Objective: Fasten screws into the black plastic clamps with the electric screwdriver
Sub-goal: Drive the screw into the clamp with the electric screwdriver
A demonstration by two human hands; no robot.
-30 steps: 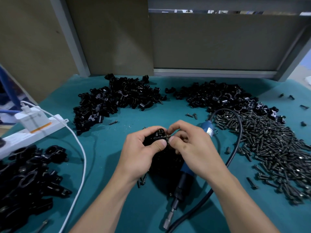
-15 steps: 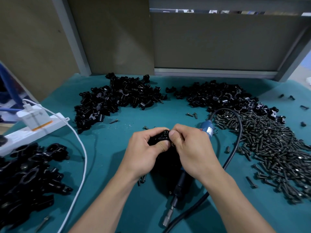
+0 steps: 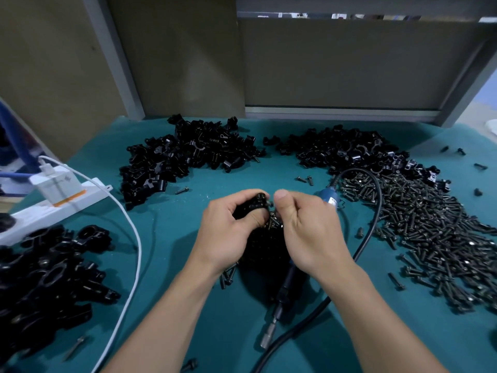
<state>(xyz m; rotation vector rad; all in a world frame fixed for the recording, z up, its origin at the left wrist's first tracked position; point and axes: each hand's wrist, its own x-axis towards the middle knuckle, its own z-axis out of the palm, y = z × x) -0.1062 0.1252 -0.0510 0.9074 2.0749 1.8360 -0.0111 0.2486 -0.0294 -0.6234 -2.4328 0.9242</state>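
My left hand (image 3: 228,232) grips a black plastic clamp (image 3: 254,208) above the middle of the teal table. My right hand (image 3: 306,224) is right beside it, thumb and fingers pinched at a screw (image 3: 269,203) at the clamp's edge; several more screws (image 3: 273,223) show under its curled fingers. The electric screwdriver (image 3: 285,286) lies on the table under my right hand, its blue end (image 3: 329,196) pointing away and its metal bit holder (image 3: 269,333) toward me. Its black cable (image 3: 373,219) loops off to the right.
Two heaps of black clamps (image 3: 188,157) (image 3: 347,150) lie at the back. A broad spread of screws (image 3: 435,232) covers the right side. Larger black clamps (image 3: 45,278) pile at the left, next to a white power strip (image 3: 53,208) and white cable (image 3: 134,254).
Both hands have drifted slightly right and stayed together at the clamp. My right thumb has lifted higher beside the clamp's top.
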